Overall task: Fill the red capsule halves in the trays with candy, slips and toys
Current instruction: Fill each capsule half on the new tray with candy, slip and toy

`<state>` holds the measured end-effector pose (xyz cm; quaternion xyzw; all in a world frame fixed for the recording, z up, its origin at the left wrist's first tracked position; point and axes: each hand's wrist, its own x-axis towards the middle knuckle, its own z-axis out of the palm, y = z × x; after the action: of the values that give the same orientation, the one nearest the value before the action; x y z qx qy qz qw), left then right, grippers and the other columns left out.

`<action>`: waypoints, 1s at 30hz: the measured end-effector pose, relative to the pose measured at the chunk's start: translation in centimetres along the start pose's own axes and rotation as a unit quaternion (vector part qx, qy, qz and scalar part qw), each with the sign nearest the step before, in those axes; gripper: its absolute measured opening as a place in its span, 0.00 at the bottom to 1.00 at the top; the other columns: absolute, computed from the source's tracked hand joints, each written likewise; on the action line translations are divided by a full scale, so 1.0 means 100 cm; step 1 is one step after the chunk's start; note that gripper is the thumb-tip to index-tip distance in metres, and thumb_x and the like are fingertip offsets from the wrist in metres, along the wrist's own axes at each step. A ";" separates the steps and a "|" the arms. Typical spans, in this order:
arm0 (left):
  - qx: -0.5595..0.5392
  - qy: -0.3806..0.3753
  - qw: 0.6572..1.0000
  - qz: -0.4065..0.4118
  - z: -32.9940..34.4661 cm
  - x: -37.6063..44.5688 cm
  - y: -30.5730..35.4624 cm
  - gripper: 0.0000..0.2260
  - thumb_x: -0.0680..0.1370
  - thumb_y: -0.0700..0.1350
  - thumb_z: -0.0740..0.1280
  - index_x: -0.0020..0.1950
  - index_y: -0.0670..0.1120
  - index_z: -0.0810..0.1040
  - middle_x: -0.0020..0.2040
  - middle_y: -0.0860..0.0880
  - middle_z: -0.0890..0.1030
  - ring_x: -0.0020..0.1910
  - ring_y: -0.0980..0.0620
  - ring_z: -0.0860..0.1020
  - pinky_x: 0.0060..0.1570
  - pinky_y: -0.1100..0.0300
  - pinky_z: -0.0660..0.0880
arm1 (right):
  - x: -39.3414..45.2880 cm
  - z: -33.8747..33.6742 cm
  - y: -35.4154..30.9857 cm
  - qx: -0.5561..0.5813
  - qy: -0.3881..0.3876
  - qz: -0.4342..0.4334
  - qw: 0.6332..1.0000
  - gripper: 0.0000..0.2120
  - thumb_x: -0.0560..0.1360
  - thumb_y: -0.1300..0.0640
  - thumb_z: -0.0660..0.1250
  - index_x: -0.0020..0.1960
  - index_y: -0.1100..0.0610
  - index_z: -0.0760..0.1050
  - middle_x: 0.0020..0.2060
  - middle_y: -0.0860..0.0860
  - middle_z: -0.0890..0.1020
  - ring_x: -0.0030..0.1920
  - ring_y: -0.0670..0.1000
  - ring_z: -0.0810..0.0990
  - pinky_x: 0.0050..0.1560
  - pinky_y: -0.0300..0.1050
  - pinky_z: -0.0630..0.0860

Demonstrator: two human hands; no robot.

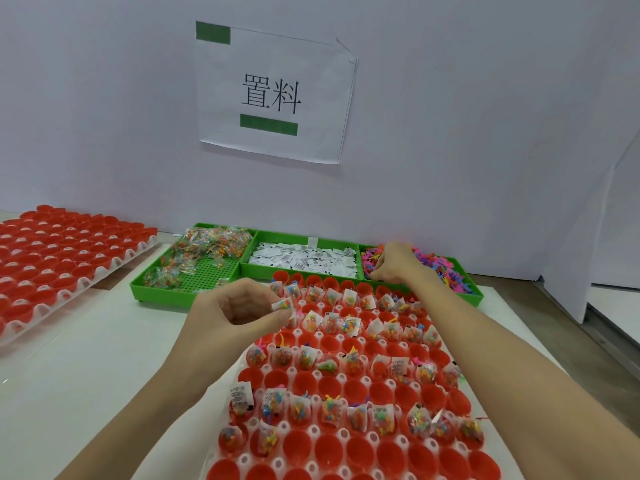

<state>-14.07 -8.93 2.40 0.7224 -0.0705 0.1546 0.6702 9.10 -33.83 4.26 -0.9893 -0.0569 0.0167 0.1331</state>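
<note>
A white tray (313,431) of red capsule halves (356,448) lies in front of me; several halves hold candy packets, slips and toys. My left hand (239,306) hovers over the tray's far left corner and pinches a small candy packet with a slip (282,304). My right hand (394,263) reaches into the right green bin of coloured plastic toys (440,268), fingers curled into the pile; what they hold is hidden. The left green bin holds candy packets (211,242); the middle one holds white slips (304,259).
A second white tray (114,263) of red capsule halves lies at the left on the white table (104,341). A white wall with a paper sign (273,91) stands right behind the bins. A white partition (588,237) closes the right side.
</note>
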 end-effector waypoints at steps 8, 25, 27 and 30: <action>0.007 0.000 1.000 -0.013 -0.001 0.001 0.000 0.08 0.68 0.44 0.81 0.43 0.47 0.85 0.42 0.44 0.87 0.42 0.46 0.86 0.44 0.66 0.80 | -0.015 0.004 0.015 -0.012 0.160 -0.069 0.985 0.19 0.80 0.63 0.65 0.31 0.63 0.75 0.25 0.53 0.74 0.26 0.50 0.71 0.32 0.45 0.72; -0.029 -0.065 0.997 0.028 0.018 -0.016 0.028 0.10 0.67 0.39 0.81 0.46 0.45 0.87 0.39 0.41 0.86 0.40 0.43 0.87 0.43 0.62 0.82 | -0.230 0.013 -0.025 0.453 0.152 -0.192 0.857 0.09 0.78 0.58 0.72 0.46 0.45 0.87 0.39 0.46 0.87 0.42 0.47 0.86 0.42 0.35 0.81; -0.028 -0.093 0.995 0.034 0.021 -0.019 0.029 0.10 0.68 0.37 0.80 0.47 0.46 0.87 0.40 0.41 0.87 0.40 0.42 0.87 0.43 0.60 0.83 | -0.234 0.023 -0.030 0.439 0.157 -0.194 0.863 0.08 0.77 0.58 0.73 0.47 0.45 0.87 0.39 0.44 0.87 0.42 0.47 0.87 0.45 0.40 0.83; -0.025 -0.132 0.990 0.042 0.025 -0.022 0.030 0.09 0.71 0.36 0.78 0.49 0.45 0.87 0.41 0.41 0.87 0.41 0.42 0.87 0.44 0.58 0.84 | -0.239 0.029 -0.038 0.413 0.166 -0.206 0.871 0.07 0.77 0.58 0.73 0.48 0.45 0.86 0.40 0.40 0.86 0.43 0.45 0.86 0.44 0.39 0.82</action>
<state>-16.79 -11.94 4.41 0.7162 -0.1926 0.0842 0.6655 -15.17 -32.26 2.90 -0.7981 -0.2247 -0.1540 0.5375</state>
